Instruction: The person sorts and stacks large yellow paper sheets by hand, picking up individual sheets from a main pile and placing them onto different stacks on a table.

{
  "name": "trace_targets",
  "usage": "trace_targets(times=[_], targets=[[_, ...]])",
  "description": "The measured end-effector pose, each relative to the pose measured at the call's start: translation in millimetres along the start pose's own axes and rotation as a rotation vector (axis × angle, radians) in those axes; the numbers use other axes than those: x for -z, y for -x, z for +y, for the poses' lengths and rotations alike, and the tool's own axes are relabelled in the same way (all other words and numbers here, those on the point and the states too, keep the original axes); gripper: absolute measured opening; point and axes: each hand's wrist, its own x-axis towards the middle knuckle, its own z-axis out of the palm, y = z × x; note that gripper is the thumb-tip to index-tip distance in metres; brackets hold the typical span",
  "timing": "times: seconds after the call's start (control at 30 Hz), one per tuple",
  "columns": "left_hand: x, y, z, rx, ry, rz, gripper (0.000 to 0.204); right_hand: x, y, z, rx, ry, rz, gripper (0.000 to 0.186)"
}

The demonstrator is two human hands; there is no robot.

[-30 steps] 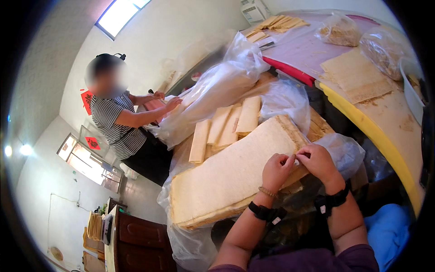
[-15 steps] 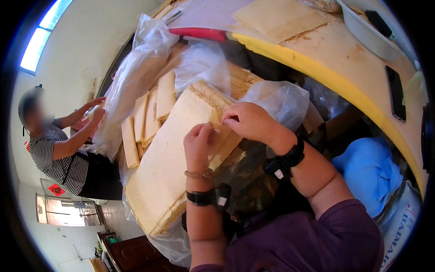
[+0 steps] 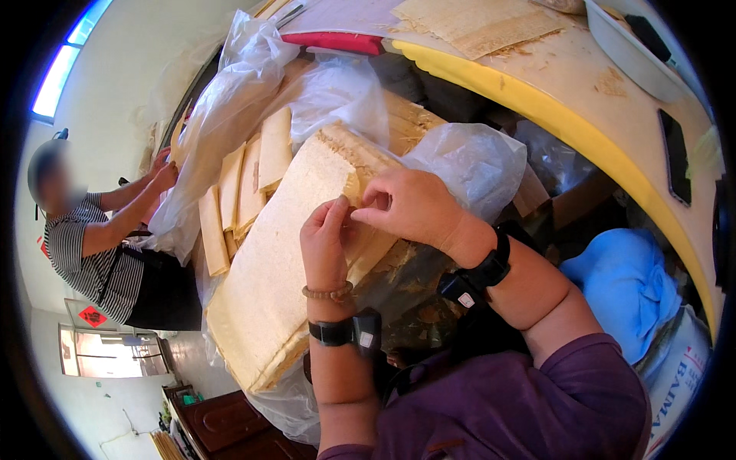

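Note:
In front of me lies a thick stack of pale yellow thin sheets (image 3: 268, 268) with ragged edges, slanting across clear plastic. Over its right edge, my left hand (image 3: 325, 241) has thumb and fingers pinched together. My right hand (image 3: 410, 205) is beside it, its thumb and forefinger closed in a pinch almost touching the left fingertips. Whatever is between the fingers is too small or hidden to make out. Several folded pale yellow pieces (image 3: 249, 184) lie just beyond the stack on the left.
Crumpled clear plastic (image 3: 468, 169) surrounds the stack. A yellow-edged table (image 3: 552, 115) curves along the right, bearing loose sheets (image 3: 479, 27), a white basin (image 3: 640, 61) and a phone (image 3: 675, 157). A blue cloth bundle (image 3: 625, 291) sits near my right elbow. Another person (image 3: 100, 238) works at the left.
My right hand has moved slightly left and my two pinched hands have come together. The other person's hands have shifted a little, now by a pale sheet.

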Motion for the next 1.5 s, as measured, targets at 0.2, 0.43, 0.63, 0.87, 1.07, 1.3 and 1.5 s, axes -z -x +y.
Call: trace_targets(times=[0.2,0.43,0.63,0.87,1.07,1.3,1.5], targets=[[-4,9,0,0.001,-0.044,-0.032,0.020,-5,-1,6,-0.071,-0.019,0.023,0.024],[-7,10,-10,-0.056,-0.120,0.003,0.018,-5,0,6,-0.089,-0.013,-0.004,0.018],[-9,10,-10,-0.072,-0.135,0.036,0.014,-9,-1,13,-0.062,0.034,0.059,0.018],[-6,11,-2,0.004,0.263,0.137,0.012,1,-3,7,-0.165,0.176,0.048,0.022],[-13,7,-10,-0.126,-0.064,0.040,0.013,-5,-1,2,-0.132,0.064,0.015,0.020],[-11,2,-11,-0.110,-0.038,0.030,0.014,-7,-2,7,-0.103,0.079,0.033,0.018],[-17,-2,-13,-0.282,-0.140,0.058,0.014,-14,-2,6,-0.052,0.118,0.068,0.012]])
